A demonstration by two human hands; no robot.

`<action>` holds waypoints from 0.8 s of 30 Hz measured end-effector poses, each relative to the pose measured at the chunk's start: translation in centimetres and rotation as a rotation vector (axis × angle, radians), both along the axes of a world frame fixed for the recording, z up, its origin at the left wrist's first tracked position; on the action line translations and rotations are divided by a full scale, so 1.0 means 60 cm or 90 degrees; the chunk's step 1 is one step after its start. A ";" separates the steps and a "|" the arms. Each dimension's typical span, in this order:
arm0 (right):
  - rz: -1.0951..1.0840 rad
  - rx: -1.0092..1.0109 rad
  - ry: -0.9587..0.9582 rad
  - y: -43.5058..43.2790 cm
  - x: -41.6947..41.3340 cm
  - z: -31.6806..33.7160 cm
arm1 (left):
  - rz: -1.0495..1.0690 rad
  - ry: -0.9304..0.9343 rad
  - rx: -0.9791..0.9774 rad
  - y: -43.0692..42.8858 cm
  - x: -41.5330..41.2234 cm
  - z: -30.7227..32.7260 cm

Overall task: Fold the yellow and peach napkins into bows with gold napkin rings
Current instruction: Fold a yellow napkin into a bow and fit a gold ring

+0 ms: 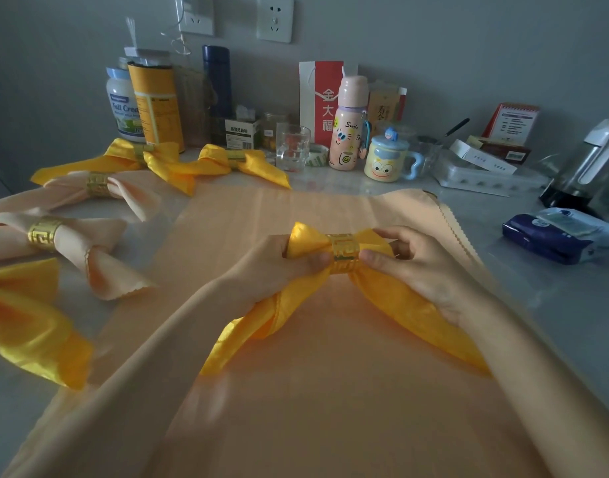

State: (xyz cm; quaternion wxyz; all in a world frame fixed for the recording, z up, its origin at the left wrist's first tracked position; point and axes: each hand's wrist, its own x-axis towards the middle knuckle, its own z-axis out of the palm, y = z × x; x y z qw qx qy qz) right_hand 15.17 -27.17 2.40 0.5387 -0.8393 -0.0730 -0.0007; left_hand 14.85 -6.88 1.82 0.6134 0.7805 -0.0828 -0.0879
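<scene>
- Head view, centre: the left hand and the right hand are pinching a yellow napkin on either side of a gold napkin ring; each hand's fingers are curling round one loop of the bow, and the two tails are trailing down toward the viewer.
- Head view, beneath the hands: a peach napkin is lying spread flat on the counter.
- Head view, left: two ringed peach bows are lying near the spread cloth; a blurred yellow bow is resting at the frame edge.
- Head view, rear: two more ringed yellow bows are lying in front of jars, a drinking glass and a pink bottle.
</scene>
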 end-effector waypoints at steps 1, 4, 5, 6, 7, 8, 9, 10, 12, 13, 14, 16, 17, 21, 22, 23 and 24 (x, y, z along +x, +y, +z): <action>-0.002 0.003 -0.012 0.002 0.001 -0.004 | 0.006 -0.014 0.013 0.000 0.001 0.000; 0.007 0.046 -0.013 0.002 0.005 -0.010 | 0.019 -0.035 0.045 0.004 0.007 -0.001; 0.014 0.089 0.012 -0.001 0.006 -0.008 | 0.009 -0.019 0.036 0.006 0.008 0.000; 0.020 0.133 0.040 -0.002 0.006 -0.005 | -0.007 0.002 0.020 0.008 0.009 0.000; 0.025 0.159 0.059 -0.003 0.005 -0.003 | -0.019 0.021 0.002 0.011 0.010 0.001; 0.016 0.136 0.035 -0.002 0.005 -0.003 | -0.025 0.039 -0.015 0.013 0.011 0.001; -0.012 0.051 -0.036 0.001 0.003 -0.002 | -0.025 0.057 -0.030 0.015 0.012 0.000; -0.037 -0.071 -0.145 0.006 -0.002 -0.001 | -0.025 0.070 -0.041 0.015 0.013 -0.001; 0.005 -0.271 -0.359 0.020 -0.012 -0.001 | -0.039 0.074 -0.046 0.015 0.014 -0.001; 0.044 -0.331 -0.396 0.028 -0.016 -0.003 | -0.051 0.065 -0.043 0.016 0.015 0.000; 0.067 -0.379 -0.404 0.034 -0.018 -0.007 | -0.065 0.058 -0.039 0.016 0.015 -0.001; 0.088 -0.427 -0.374 0.042 -0.019 -0.014 | -0.087 0.052 -0.016 0.019 0.015 -0.001; 0.101 -0.425 -0.353 0.043 -0.020 -0.013 | -0.099 0.053 -0.003 0.023 0.014 0.000; 0.198 -0.251 -0.220 0.032 -0.012 0.004 | -0.129 0.092 -0.014 0.032 0.011 0.002; 0.226 -0.203 -0.180 0.027 -0.010 0.012 | -0.128 0.099 -0.025 0.033 0.007 0.008; 0.243 -0.165 -0.147 0.022 -0.007 0.014 | -0.128 0.107 -0.038 0.031 0.006 0.009; 0.240 -0.145 -0.132 0.020 -0.008 0.019 | -0.121 0.110 -0.046 0.029 0.002 0.016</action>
